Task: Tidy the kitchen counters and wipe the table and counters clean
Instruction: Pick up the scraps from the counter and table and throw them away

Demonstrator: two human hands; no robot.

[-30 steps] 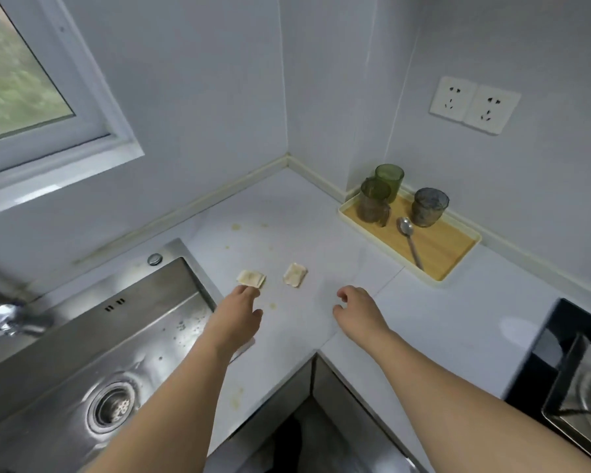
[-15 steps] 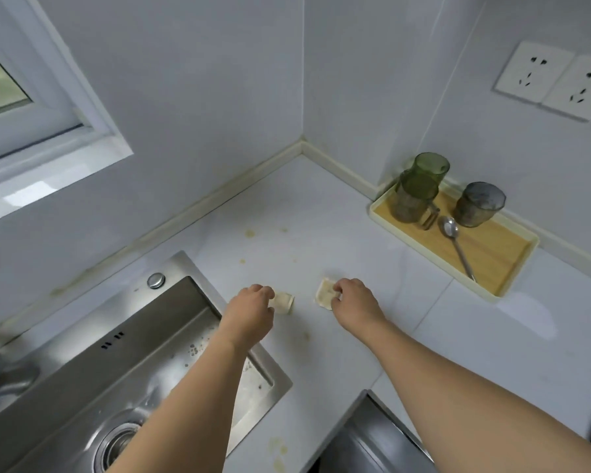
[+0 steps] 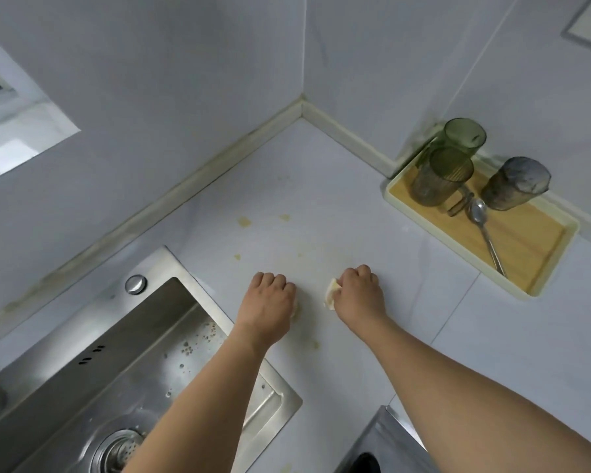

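Your right hand (image 3: 359, 292) curls around a pale scrap (image 3: 331, 292), which peeks out on its thumb side, low over the counter (image 3: 423, 336) near the front edge, just right of the sink's (image 3: 171, 336) near corner. Your left hand (image 3: 270, 302) is curled tight at the sink's rim; a sliver of something pale shows under its edge, but you cannot tell from here whether it truly holds a second scrap.

Lift both hands straight up with fingers kept curled under, so no crumbs drop back onto the surface. Carry the scraps away over the counter, not over the tray (image 3: 400, 199) with its cups (image 3: 440, 175) and spoon (image 3: 481, 223) by the back wall.

Yellowish stains (image 3: 244, 221) sit towards the back corner, with fainter ones near your hands; those probably need a damp cloth afterwards, worked from the corner outwards to the front edge.
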